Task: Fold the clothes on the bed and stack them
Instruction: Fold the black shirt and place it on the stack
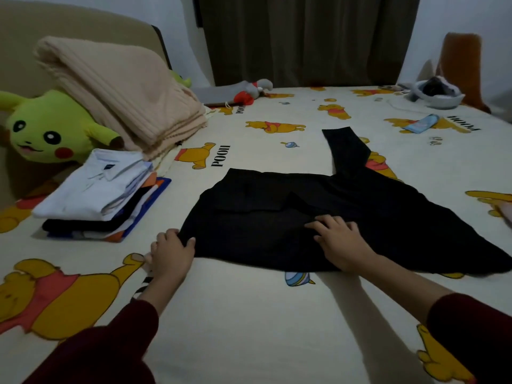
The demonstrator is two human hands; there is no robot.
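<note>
Matte black garment point(318, 217), partly folded.

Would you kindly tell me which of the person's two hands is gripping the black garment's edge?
The left hand grips the black garment at its left corner; the right hand presses flat on top.

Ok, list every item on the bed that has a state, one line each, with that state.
black garment: spread flat, partly folded, one leg or sleeve stretching away.
left hand: grips the garment's near left corner.
right hand: fingers flat, pressing on the garment.
stack of clothes: folded and piled, white shirt on top.
beige blanket: folded, leaning on the headboard.
yellow plush toy: lying beside the stack.
</note>
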